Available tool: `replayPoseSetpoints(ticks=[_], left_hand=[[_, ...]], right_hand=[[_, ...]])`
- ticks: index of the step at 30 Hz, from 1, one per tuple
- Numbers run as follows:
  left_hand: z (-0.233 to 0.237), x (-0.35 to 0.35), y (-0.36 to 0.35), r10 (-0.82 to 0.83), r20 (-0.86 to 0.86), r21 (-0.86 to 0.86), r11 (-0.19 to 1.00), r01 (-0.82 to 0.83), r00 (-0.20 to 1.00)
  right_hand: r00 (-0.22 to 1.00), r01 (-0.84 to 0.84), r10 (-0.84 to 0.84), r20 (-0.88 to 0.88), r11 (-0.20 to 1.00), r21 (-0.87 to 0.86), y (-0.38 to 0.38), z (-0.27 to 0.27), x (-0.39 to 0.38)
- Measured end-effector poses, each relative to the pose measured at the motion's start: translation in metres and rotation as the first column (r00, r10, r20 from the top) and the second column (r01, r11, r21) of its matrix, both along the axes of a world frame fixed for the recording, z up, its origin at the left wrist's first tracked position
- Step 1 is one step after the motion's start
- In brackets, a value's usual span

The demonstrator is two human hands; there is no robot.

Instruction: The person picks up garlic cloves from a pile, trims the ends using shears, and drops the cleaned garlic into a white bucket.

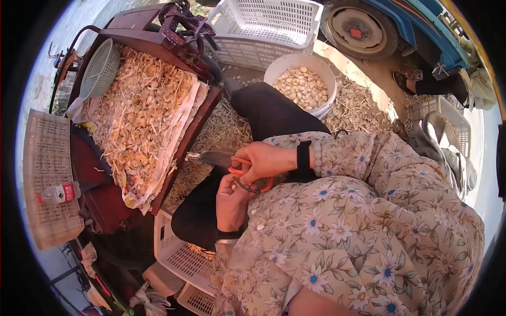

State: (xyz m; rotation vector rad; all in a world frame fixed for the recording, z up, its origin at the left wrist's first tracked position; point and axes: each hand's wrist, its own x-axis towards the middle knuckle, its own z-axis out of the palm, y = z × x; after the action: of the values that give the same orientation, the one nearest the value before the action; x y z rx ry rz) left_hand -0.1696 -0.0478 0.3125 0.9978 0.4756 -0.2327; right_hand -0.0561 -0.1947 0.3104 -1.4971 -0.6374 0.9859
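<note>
Straw-strewn ground (pixel 363 108) around scissors (pixel 213 158) in two hands

Both hands look busy fixing their hold on the scissors; the next move calls for a firm grip. Right hand (pixel 269 159), palm down, comes from three o'clock, its fingers nearly closed on the orange handles. Left hand (pixel 230 208) bends up from six o'clock, fingers curled on them too. Blades point to ten o'clock.

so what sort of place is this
Most likely an outdoor farmyard or work yard: there's a bucket of what look like garlic bulbs, dry stalks strewn on the ground, and a big wheel of a blue vehicle close by.
</note>
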Motion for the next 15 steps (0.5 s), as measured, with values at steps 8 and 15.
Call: replayPoseSetpoints(ticks=[8,15], left_hand=[[0.014,-0.017,0.001,-0.089,-0.054,0.151,0.984,0.096,0.995],[0.021,-0.029,0.01,0.085,-0.001,0.106,0.991,-0.084,0.996]], right_hand=[[0.976,-0.214,0.212,-0.043,0.975,-0.052,0.01,0.005,-0.009],[0.967,-0.23,0.222,-0.127,0.972,-0.052,0.037,0.026,-0.003]])
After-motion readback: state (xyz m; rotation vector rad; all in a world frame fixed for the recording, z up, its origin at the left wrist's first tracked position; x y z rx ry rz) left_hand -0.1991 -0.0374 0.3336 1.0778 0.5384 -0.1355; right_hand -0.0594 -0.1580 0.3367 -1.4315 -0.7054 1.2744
